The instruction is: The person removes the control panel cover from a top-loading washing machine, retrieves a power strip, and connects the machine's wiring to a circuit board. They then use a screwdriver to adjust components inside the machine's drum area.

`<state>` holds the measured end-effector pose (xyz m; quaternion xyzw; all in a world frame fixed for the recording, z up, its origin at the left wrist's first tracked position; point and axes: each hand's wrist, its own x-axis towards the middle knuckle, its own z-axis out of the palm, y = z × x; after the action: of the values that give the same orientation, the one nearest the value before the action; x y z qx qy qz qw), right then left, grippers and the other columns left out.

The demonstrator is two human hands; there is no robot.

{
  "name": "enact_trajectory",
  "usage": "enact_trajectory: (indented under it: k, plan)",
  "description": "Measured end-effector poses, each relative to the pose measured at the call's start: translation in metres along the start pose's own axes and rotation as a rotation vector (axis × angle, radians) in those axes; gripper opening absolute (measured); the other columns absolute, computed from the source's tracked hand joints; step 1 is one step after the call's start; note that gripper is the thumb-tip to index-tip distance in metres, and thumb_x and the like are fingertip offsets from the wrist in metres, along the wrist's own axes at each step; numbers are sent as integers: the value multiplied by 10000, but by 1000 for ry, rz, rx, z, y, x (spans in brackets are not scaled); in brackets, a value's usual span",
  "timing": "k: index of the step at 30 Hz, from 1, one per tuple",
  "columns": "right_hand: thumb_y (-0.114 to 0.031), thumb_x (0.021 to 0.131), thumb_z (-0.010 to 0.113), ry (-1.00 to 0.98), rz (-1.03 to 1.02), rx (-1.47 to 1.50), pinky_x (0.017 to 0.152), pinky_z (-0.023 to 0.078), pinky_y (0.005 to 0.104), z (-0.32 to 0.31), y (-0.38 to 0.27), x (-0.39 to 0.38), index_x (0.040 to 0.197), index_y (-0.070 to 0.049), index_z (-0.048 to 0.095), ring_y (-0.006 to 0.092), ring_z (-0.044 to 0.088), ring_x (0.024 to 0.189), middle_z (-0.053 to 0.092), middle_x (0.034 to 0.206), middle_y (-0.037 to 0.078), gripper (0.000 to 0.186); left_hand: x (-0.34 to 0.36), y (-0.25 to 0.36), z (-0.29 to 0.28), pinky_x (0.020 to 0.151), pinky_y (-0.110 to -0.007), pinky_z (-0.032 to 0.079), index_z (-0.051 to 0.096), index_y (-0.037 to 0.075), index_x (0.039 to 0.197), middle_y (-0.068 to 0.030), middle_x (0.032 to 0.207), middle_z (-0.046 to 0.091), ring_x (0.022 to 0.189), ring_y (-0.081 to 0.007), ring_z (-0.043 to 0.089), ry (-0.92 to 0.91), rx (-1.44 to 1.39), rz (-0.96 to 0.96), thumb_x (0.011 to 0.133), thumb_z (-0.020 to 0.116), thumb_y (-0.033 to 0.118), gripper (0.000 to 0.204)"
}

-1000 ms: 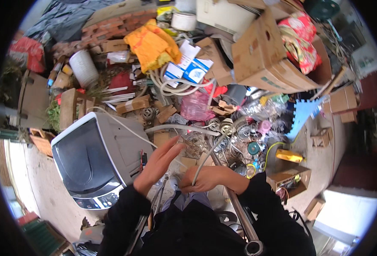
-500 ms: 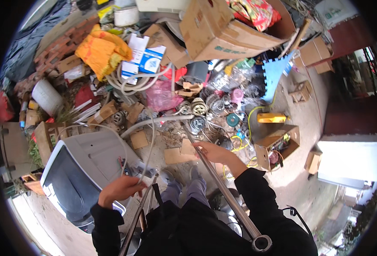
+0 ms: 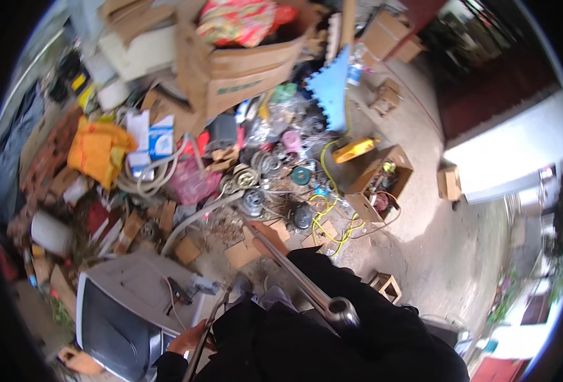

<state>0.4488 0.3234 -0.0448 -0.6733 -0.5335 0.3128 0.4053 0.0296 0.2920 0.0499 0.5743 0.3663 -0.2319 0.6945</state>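
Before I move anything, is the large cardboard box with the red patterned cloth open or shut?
Open: the large cardboard box has an uncovered mouth, with red patterned cloth showing there.

I get daylight, brightest at right: white panel (image 3: pixel 511 149) blows out, concrete floor (image 3: pixel 466 245) shows a soft shadow edge. Upper right sinks near-black. Small glare on the metal tube (image 3: pixel 302 281), lower center. Dark clothing (image 3: pixel 275 347) loses detail. Blur softens most objects; fisheye bends edges toward a black rim.
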Motion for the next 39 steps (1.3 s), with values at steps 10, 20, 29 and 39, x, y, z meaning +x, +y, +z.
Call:
enact_trajectory:
  k: [10,20,29,39]
  plan:
    - [-102,812,636,3,112,0,826,524,421,-87,-96,-167,1334,-49,501,436,627,1007,611,1095,231,542,24,42,15,694,-458,534,577,118,1193,-165,768,671,776,-402,678,426,328,258,720,768,244,526]
    - [-95,816,598,419,713,-219,760,559,434,-193,-41,-210,1185,-16,623,418,693,899,696,908,234,378,119,209,-15,733,-501,522,444,101,1352,-226,852,657,842,-465,649,368,477,269,743,696,276,682]
    - [-56,812,627,517,773,-259,748,550,413,-252,65,-191,1081,-52,689,351,710,842,706,888,197,277,223,249,-18,725,-514,525,481,124,1316,-175,765,665,805,-453,663,451,209,244,704,724,271,674]
    - [-39,796,635,620,856,-180,668,544,386,-329,89,-165,1002,-63,682,270,703,695,676,724,169,213,265,364,-19,715,-391,505,575,46,1217,-108,857,627,814,-280,637,337,415,135,643,818,207,644]
